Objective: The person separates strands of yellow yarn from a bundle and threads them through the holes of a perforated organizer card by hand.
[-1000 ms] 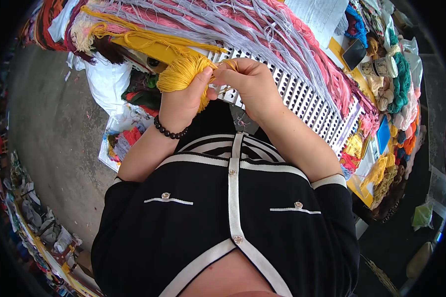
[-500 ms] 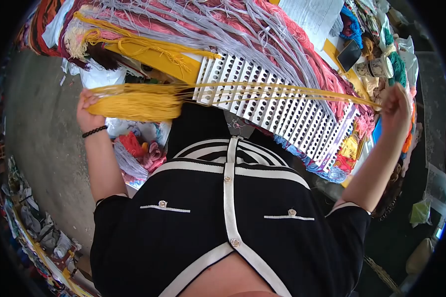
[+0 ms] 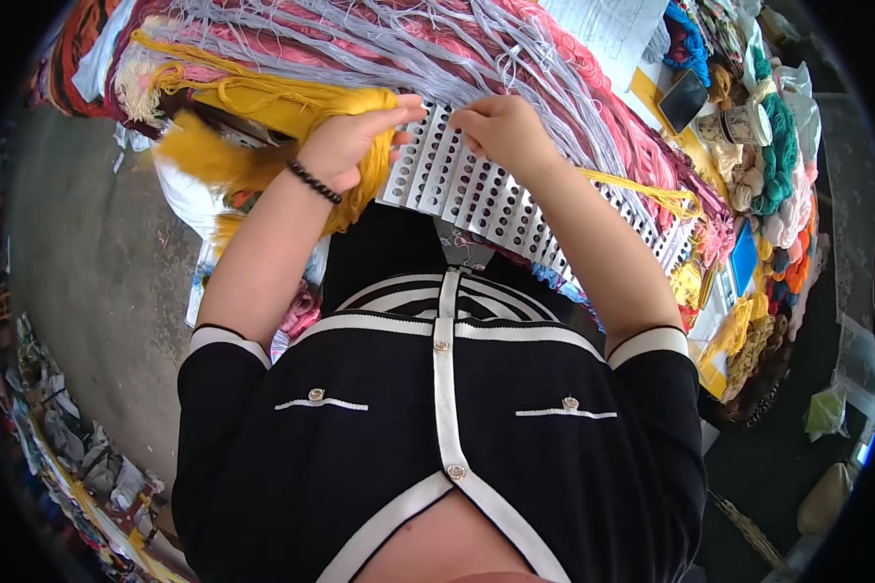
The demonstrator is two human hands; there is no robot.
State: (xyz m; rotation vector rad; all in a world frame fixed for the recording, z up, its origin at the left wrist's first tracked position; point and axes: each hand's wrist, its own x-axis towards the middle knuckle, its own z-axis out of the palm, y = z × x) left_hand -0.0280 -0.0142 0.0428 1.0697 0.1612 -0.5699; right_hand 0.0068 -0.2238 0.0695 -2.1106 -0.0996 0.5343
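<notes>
L grip (image 3: 355,144) and R grip (image 3: 506,131), spread wide ½ sec ago, are now back close together over the perforated white card (image 3: 457,175). Yellow skein (image 3: 369,183), prev. stretched btwn them, now drapes slack round L grip, w/ a blurred end swung out L. L fingers, curled before, now extended. Loose yellow strands (image 3: 666,199) now show over pink yarn (image 3: 642,146), by R forearm (image 3: 608,238).
</notes>
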